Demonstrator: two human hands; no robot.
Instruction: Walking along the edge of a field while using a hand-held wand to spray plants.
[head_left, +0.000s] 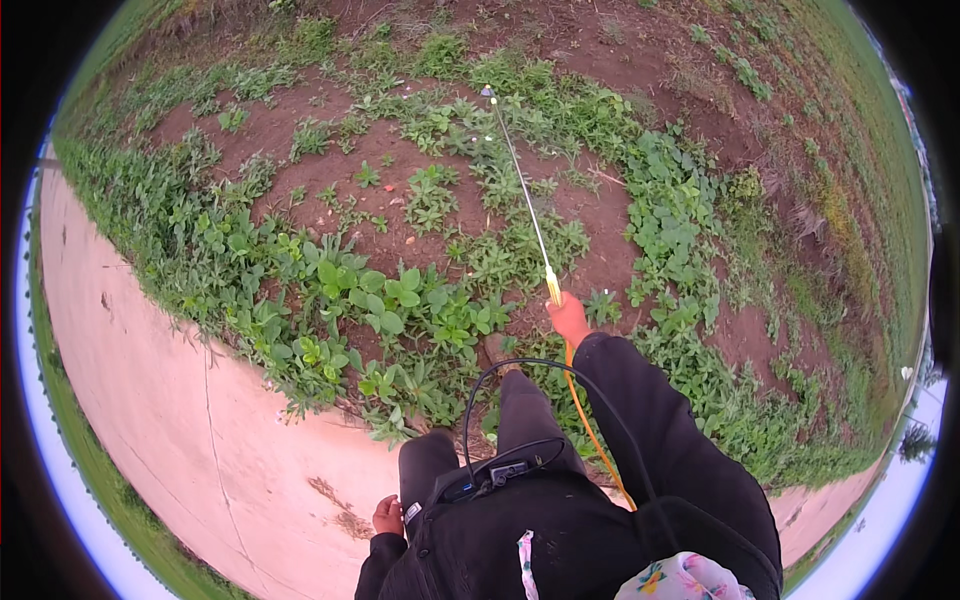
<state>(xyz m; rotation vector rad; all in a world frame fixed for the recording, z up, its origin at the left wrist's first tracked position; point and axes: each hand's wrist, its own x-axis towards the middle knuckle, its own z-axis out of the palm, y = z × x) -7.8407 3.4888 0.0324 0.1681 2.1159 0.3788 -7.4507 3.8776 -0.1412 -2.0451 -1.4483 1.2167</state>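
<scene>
My right hand (570, 319) is closed around the yellow handle of a sprayer wand (529, 202). The thin metal lance reaches forward over the weeds, with a small nozzle (487, 91) at its far tip. An orange hose (589, 420) runs from the handle back along my right side. Low at my left thigh hangs my left hand (388, 516), its fingers partly curled; whether it holds anything is not plain. Broad-leaved green plants (375, 292) grow just ahead of my feet. No spray can be made out at the nozzle.
A pale concrete path (157, 360) lies to the left and under me, with a crack across it. Brown soil (330, 169) with patches of weeds stretches ahead. Vines (671, 195) spread on the right. A black cable (525, 361) loops in front of my waist.
</scene>
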